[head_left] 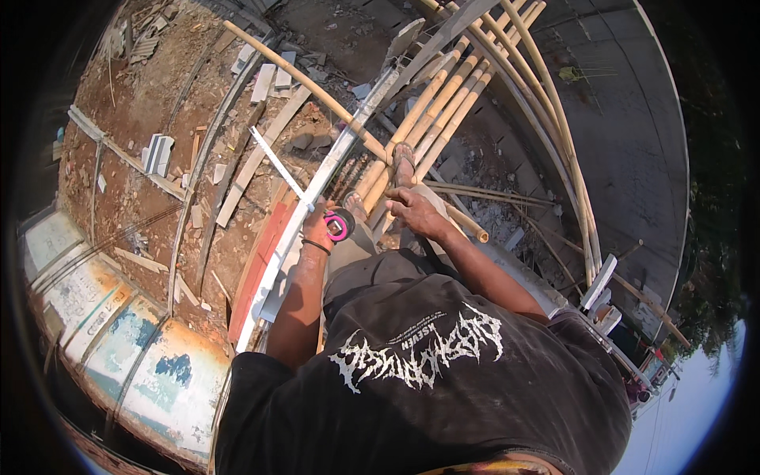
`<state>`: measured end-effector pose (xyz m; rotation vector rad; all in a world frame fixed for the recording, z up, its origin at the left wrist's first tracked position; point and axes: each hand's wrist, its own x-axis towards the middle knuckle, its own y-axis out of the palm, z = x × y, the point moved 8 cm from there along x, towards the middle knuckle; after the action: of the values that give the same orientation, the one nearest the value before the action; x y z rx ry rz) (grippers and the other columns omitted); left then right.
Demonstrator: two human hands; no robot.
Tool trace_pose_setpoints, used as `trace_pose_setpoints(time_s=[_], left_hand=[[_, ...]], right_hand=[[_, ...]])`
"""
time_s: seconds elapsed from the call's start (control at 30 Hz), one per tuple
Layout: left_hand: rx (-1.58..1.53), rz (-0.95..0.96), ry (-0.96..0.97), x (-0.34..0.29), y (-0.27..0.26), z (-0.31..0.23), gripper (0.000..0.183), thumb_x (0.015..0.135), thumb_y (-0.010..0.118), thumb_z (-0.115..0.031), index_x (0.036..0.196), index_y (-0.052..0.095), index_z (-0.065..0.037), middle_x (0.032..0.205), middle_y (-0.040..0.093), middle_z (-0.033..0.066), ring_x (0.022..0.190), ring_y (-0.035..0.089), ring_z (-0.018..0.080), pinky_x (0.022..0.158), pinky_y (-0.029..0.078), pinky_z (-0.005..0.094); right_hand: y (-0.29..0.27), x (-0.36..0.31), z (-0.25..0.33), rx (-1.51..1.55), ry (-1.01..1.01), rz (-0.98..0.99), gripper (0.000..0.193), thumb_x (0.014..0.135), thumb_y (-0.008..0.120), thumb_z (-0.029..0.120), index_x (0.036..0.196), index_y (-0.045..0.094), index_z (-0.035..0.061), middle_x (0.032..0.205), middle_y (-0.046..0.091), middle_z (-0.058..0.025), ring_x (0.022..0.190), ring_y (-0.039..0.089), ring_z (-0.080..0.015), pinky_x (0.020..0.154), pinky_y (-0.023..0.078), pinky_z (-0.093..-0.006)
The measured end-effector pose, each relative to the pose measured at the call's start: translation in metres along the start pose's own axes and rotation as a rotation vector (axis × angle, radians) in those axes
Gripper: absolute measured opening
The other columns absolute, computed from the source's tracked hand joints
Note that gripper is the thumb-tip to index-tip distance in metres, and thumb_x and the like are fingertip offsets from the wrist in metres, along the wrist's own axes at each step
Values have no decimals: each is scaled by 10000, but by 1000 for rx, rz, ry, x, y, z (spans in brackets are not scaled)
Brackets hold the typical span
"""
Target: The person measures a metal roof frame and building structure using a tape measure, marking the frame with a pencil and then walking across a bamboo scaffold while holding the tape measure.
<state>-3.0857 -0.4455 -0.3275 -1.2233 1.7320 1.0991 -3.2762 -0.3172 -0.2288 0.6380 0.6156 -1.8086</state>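
My left hand (318, 226) is closed around a black and pink tape measure (339, 225), next to a long pale beam (342, 146). A narrow white strip (277, 164) runs from beside this hand out over the far left of the beam; whether the hand touches it, I cannot tell. My right hand (419, 212) is held above the bamboo poles (443, 107), its fingers apart and nothing visible in them. My sandalled feet (404, 164) rest on the poles, between and beyond my hands.
Below on the left lies rubble-strewn dirt with planks (261, 158) and white blocks (158, 154). A reddish board (261, 269) lies along the beam. Long curved bamboo poles (566, 142) rise on the right, before a grey wall (625, 119). Weathered painted panels (170, 372) stand at lower left.
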Motion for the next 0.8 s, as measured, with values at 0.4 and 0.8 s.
trace_pose_setpoints(time_s=[0.4, 0.8], left_hand=[[-330, -208, 6, 34, 92, 81, 363, 863, 562, -400, 876, 549, -38, 830, 565, 75, 746, 574, 189, 678, 499, 337], [-147, -301, -80, 100, 90, 160, 417, 810, 618, -419, 985, 561, -45, 825, 524, 46, 712, 527, 155, 587, 449, 274]], right_hand=[[-14, 62, -18, -47, 108, 119, 726, 751, 708, 316, 1299, 365, -15, 1123, 534, -185, 1040, 534, -232, 879, 429, -303], [-29, 97, -78, -240, 106, 44, 584, 696, 718, 274, 1119, 450, -27, 1022, 540, -181, 930, 564, -258, 838, 435, -336]])
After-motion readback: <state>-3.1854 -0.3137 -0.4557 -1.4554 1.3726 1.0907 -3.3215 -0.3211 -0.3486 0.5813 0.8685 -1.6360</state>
